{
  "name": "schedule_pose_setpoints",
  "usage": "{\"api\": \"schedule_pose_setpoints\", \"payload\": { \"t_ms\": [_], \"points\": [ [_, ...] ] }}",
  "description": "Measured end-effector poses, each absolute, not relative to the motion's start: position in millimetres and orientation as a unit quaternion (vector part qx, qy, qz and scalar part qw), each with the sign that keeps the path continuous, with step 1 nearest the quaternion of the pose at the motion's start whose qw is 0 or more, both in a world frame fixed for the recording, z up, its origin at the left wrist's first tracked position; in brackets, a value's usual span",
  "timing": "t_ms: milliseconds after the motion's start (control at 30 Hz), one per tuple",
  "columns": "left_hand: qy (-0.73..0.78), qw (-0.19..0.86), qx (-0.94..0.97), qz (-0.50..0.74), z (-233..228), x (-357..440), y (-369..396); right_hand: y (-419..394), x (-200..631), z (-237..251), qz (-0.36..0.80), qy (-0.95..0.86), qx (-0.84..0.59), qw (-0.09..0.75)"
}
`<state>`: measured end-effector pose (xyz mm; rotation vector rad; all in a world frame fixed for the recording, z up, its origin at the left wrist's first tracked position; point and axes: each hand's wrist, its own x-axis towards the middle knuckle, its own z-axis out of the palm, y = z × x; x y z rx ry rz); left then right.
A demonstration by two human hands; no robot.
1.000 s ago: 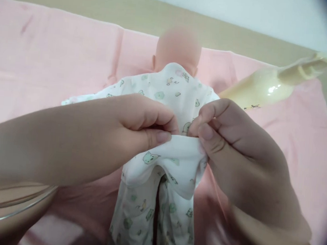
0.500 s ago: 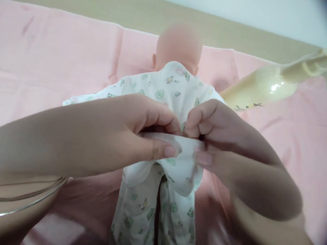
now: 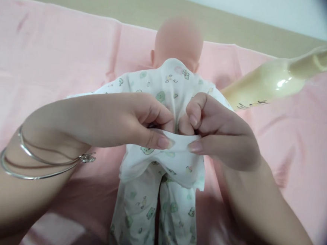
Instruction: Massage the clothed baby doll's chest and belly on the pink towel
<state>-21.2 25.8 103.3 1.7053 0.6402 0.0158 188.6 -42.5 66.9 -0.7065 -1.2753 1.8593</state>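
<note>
"Both thumbs have shifted closer to the cloth fold's (image 3: pixel 180 141) upper edge. Who's holding?"

"Left hand (image 3: pixel 141 118) and right hand (image 3: pixel 225 127) each pinch it, narrow, mid-scene, on one dressed doll (image 3: pixel 179 41), head far, legs near."

"Step?"

"Apparently stretching; next calls for an even grip. Counted: two hands, one doll, one pink sheet (image 3: pixel 59 48), one yellow bottle-like object (image 3: pixel 267 83), far right."

On the wrist (image 3: pixel 53 129) behind the grip of the left hand (image 3: pixel 133 116) sit slim, shiny silver bangles (image 3: pixel 36 178) with a small knobbly ornament (image 3: pixel 87 157) on their inner side.
</note>
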Motion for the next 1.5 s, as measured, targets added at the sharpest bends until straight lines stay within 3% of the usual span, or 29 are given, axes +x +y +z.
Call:
{"api": "schedule_pose_setpoints", "payload": {
  "t_ms": [300, 1500],
  "points": [
    [0.233, 0.649, 0.721, -0.072, 98.7, -19.4, 33.5, -41.1, 189.3, 66.1, 0.73, -0.487, -0.308, 0.369],
    [0.247, 0.649, 0.718, -0.048, 99.4, -19.7, 30.8, -40.0, 188.7, 61.0, 0.749, -0.474, -0.26, 0.383]
  ]
}}
